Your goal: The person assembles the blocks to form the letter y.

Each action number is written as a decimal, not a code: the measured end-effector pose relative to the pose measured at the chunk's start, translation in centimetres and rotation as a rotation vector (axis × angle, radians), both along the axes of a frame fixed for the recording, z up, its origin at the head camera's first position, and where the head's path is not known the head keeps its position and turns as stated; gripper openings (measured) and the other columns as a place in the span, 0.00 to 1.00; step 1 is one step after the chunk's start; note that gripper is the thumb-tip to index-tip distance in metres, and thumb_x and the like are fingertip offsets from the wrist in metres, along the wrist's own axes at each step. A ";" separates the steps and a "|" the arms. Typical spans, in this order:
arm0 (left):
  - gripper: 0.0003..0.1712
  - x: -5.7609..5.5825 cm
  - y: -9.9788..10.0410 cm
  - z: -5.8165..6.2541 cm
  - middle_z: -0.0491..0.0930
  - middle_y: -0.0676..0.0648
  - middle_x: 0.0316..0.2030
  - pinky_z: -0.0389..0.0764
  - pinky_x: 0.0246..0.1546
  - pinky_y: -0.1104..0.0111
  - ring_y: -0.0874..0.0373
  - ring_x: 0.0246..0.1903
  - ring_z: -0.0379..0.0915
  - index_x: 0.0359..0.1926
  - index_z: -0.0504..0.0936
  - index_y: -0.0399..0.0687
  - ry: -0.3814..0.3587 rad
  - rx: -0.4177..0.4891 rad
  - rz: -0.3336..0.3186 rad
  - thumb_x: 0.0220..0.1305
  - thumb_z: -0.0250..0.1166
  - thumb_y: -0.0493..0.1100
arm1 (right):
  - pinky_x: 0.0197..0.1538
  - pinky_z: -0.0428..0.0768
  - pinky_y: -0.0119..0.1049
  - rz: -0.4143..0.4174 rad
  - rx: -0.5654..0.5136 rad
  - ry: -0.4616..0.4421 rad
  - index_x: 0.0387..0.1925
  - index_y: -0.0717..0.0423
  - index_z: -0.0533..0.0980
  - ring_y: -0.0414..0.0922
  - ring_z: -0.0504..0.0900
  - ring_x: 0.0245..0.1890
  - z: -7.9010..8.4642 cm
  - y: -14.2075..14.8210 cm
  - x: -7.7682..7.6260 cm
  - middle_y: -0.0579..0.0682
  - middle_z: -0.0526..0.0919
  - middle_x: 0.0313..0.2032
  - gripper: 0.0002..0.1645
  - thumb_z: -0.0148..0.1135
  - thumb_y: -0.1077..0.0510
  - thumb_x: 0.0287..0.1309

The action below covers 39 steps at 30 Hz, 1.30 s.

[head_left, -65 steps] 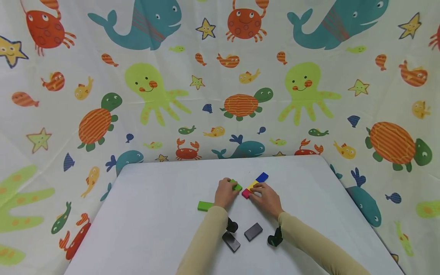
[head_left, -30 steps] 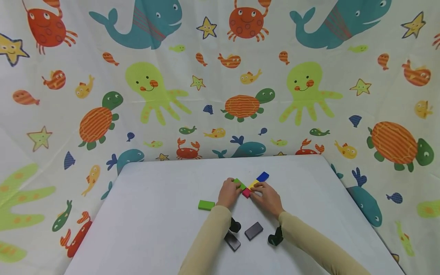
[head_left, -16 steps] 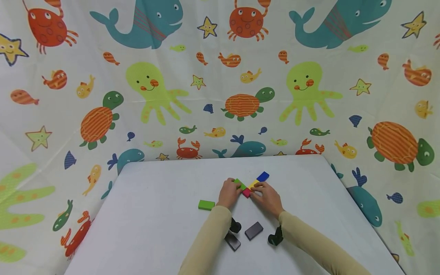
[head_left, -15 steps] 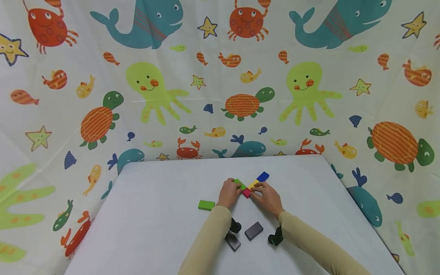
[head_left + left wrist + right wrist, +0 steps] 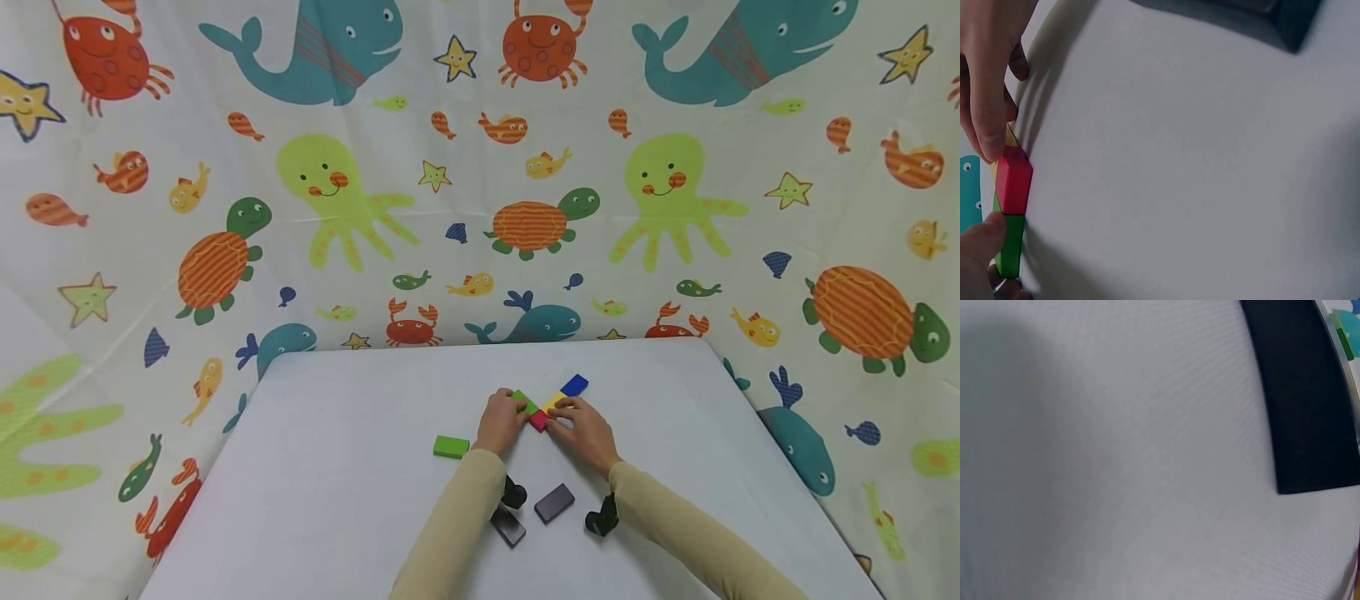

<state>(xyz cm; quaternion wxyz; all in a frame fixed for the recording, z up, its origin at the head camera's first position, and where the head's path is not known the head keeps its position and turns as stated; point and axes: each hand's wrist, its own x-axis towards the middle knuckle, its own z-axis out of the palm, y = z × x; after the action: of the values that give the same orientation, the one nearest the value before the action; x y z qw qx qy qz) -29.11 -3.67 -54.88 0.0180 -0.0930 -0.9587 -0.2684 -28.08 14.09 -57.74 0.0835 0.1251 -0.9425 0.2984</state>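
My left grip [image 5: 500, 423] pinches a green block [image 5: 1011, 247], my right grip [image 5: 587, 433] a yellow block [image 5: 553, 401], red block [image 5: 1014, 182] between — only the head view catches the blue block [image 5: 575, 385].

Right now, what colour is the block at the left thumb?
It's a green block, shown best in the left wrist view.

This appears to be a small staged recording spot: a plain white bench [image 5: 337, 483] stands before a hanging cloth [image 5: 450, 200] printed with cartoon whales [image 5: 551, 321], crabs [image 5: 540, 46] and turtles [image 5: 528, 225], and small black devices [image 5: 602, 518] sit by the person's sleeves [image 5: 453, 525]. The room around it cannot be told.
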 end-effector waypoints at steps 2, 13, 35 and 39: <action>0.13 -0.1 0.0 -0.2 0.76 0.37 0.54 0.75 0.55 0.57 0.45 0.53 0.72 0.48 0.87 0.42 -0.007 -0.013 0.006 0.63 0.68 0.41 | 0.53 0.78 0.48 0.000 0.001 0.005 0.45 0.54 0.86 0.50 0.79 0.50 0.1 -0.1 0.0 0.51 0.81 0.47 0.17 0.70 0.51 0.57; 0.16 0.0 -0.3 -0.2 0.75 0.38 0.55 0.75 0.56 0.58 0.46 0.54 0.72 0.51 0.86 0.43 -0.007 -0.020 0.011 0.64 0.67 0.43 | 0.51 0.79 0.49 0.001 0.026 0.017 0.44 0.55 0.86 0.51 0.80 0.50 0.4 -0.4 0.0 0.51 0.81 0.47 0.16 0.70 0.50 0.57; 0.17 3.6 -7.5 -0.1 0.80 0.44 0.50 0.76 0.52 0.56 0.49 0.52 0.75 0.46 0.84 0.49 0.307 -0.577 -0.105 0.63 0.66 0.54 | 0.54 0.78 0.49 0.017 0.000 -0.002 0.45 0.55 0.85 0.51 0.79 0.51 -0.1 0.3 0.0 0.52 0.80 0.49 0.18 0.69 0.49 0.58; 0.17 4.8 -8.7 -0.2 0.79 0.44 0.42 0.77 0.45 0.54 0.48 0.45 0.75 0.37 0.82 0.47 0.297 -0.534 -0.025 0.59 0.69 0.56 | 0.54 0.78 0.49 0.026 0.005 -0.007 0.46 0.55 0.85 0.51 0.79 0.51 -0.1 0.4 -0.1 0.52 0.80 0.49 0.18 0.69 0.49 0.58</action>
<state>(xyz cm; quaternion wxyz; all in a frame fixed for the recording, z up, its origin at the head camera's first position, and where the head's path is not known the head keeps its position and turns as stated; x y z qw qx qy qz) -24.35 -12.34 -55.07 0.1297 -0.1444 -0.9809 0.0092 -28.15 14.47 -57.86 0.0760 0.1365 -0.9418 0.2977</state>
